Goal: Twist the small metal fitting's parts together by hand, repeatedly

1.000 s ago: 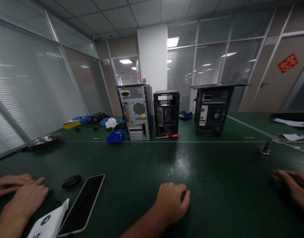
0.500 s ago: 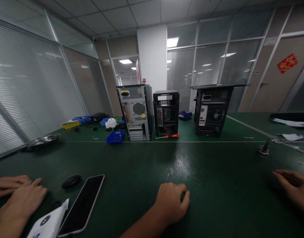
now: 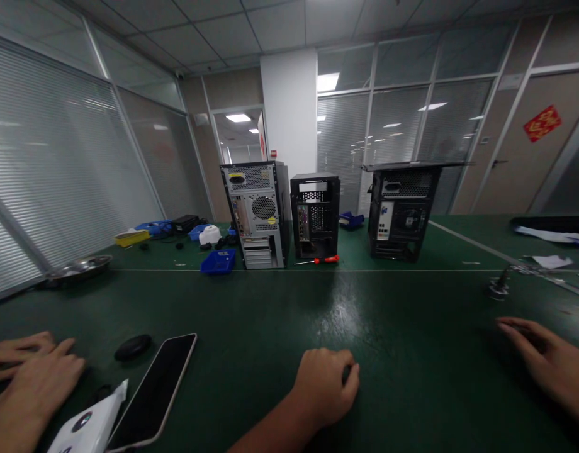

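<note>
Left hand (image 3: 325, 385) rests on the table (image 3: 252, 314), nearer than the screwdriver (image 3: 320, 260), fingers curled in; whether it grips anything cannot be told; right hand (image 3: 551, 365) lies well to the screwdriver's right, fingers bent, its grip likewise unclear; nearest it, a metal piece (image 3: 498, 289) stands right of the screwdriver; phone (image 3: 155, 390) lies left of and nearer than the screwdriver; another person's hands (image 3: 41, 385) rest farther left of it.

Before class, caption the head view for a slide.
Three computer towers stand on a green table beyond the left hand.
</note>
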A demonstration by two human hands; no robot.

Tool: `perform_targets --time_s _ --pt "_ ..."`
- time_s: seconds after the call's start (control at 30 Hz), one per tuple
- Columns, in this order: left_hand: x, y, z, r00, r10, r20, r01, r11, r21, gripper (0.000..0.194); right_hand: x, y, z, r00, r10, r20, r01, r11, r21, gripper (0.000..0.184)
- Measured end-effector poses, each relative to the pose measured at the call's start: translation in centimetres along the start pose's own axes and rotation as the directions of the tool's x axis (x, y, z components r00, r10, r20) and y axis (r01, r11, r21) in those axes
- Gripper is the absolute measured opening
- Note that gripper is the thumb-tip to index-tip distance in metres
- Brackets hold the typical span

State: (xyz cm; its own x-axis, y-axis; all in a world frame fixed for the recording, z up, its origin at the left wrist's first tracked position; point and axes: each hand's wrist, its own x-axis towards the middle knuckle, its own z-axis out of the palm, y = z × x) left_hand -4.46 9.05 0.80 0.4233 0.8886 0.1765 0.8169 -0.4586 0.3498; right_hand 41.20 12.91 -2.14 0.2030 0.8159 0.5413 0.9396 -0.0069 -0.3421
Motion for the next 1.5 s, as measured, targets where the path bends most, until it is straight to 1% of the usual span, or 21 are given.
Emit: perform_targets --time_s 0.03,0.07,0.1,0.13,0.17,0.23,0.33,0.4,0.53,0.67,0.7,0.73,0.8,0.9,0.97,1.03,1.1,1.23,1.33,1.43,1.5 --pt "0.0 0.0 0.0 1.000 0.004 -0.004 -0.004 1.000 0.001 0.028 -0.3 -2.0 -0.3 0.992 0.085 0.095 -0.090 0.994 0.057 0.048" --pt "0.0 0.0 -0.1 1.000 0.009 -0.008 -0.009 1.000 -0.003 0.029 -0.8 -4.3 -0.6 0.990 0.098 0.106 -0.107 0.991 0.078 0.047" --pt "0.0 0.1 -0.1 1.000 0.019 -0.010 -0.019 1.000 -0.014 0.030 -1.5 -6.8 -0.8 0.992 0.015 0.125 -0.029 0.993 0.114 0.042" --pt "0.0 0.1 -0.2 0.999 0.035 -0.009 -0.035 0.999 -0.034 0.031 -2.3 -9.3 -0.9 0.983 -0.105 0.148 0.082 0.984 0.158 0.039" --pt "-0.1 0.2 -0.3 0.998 0.058 -0.008 -0.058 0.996 -0.061 0.031 -3.3 -11.9 -0.9 0.963 -0.220 0.153 0.189 0.963 0.194 0.036" --pt "-0.3 0.4 -0.4 0.991 0.130 0.001 -0.129 0.984 -0.122 0.030 -5.4 -16.6 -0.7 0.895 -0.420 0.153 0.377 0.894 0.243 0.033" --pt "-0.5 0.6 -0.3 0.968 0.249 0.029 -0.243 0.960 -0.142 0.024 -7.9 -21.6 -0.5 0.786 -0.593 0.176 0.535 0.794 0.287 0.030" --pt "-0.6 0.7 -0.2 0.956 0.288 0.055 -0.282 0.955 -0.098 0.022 -8.7 -23.3 -0.5 0.741 -0.653 0.157 0.587 0.743 0.321 0.034" --pt "-0.5 0.9 0.1 0.955 0.286 0.074 -0.282 0.958 -0.058 0.019 -8.9 -23.8 -0.5 0.717 -0.691 0.089 0.625 0.695 0.357 0.034" --pt "-0.4 1.1 0.2 0.944 0.317 0.091 -0.312 0.948 -0.063 0.019 -9.0 -22.8 0.3 0.695 -0.705 0.139 0.604 0.678 0.418 0.035" --pt "-0.4 1.1 0.3 0.945 0.316 0.083 -0.309 0.947 -0.089 0.018 -9.0 -22.5 0.5 0.701 -0.696 0.152 0.588 0.686 0.428 0.035" --pt "-0.3 1.0 0.4 0.953 0.297 0.063 -0.287 0.948 -0.137 0.018 -9.0 -22.2 0.7 0.718 -0.679 0.152 0.571 0.700 0.428 0.035" --pt "-0.1 0.7 0.5 0.979 0.202 0.001 -0.193 0.935 -0.297 0.018 -8.8 -21.5 1.0 0.781 -0.615 0.112 0.529 0.746 0.405 0.035" --pt "0.7 0.2 0.8 0.996 -0.008 -0.085 -0.044 0.812 -0.582 0.018 -7.9 -20.4 1.2 0.875 -0.484 0.036 0.440 0.822 0.362 0.037" --pt "1.1 -0.1 0.9 0.988 -0.113 -0.104 0.010 0.724 -0.689 0.014 -7.4 -20.0 1.2 0.904 -0.427 0.026 0.391 0.851 0.350 0.038" --pt "1.4 -0.4 1.0 0.981 -0.160 -0.109 0.034 0.696 -0.717 0.013 -7.2 -20.0 1.1 0.907 -0.420 0.031 0.385 0.857 0.342 0.036" --pt "1.4 -0.5 1.1 0.984 -0.134 -0.113 0.014 0.702 -0.712 0.013 -7.4 -20.3 0.8 0.890 -0.454 0.047 0.415 0.846 0.335 0.032" --pt "1.0 -0.4 1.4 0.993 0.037 -0.116 -0.106 0.729 -0.676 0.014 -8.4 -21.5 0.3 0.817 -0.571 0.086 0.522 0.794 0.313 0.035" --pt "0.7 -0.3 1.8 0.978 0.187 -0.094 -0.205 0.766 -0.610 0.016 -8.9 -22.3 -0.1 0.725 -0.679 0.112 0.632 0.721 0.283 0.035" --pt "0.5 -0.4 2.1 0.949 0.306 -0.078 -0.298 0.784 -0.544 0.014 -9.1 -22.8 -0.2 0.622 -0.771 0.140 0.723 0.633 0.277 0.026" --pt "0.5 -0.4 2.1 0.937 0.339 -0.080 -0.327 0.776 -0.540 0.016 -9.2 -22.8 -0.1 0.589 -0.800 0.114 0.756 0.595 0.272 0.024"
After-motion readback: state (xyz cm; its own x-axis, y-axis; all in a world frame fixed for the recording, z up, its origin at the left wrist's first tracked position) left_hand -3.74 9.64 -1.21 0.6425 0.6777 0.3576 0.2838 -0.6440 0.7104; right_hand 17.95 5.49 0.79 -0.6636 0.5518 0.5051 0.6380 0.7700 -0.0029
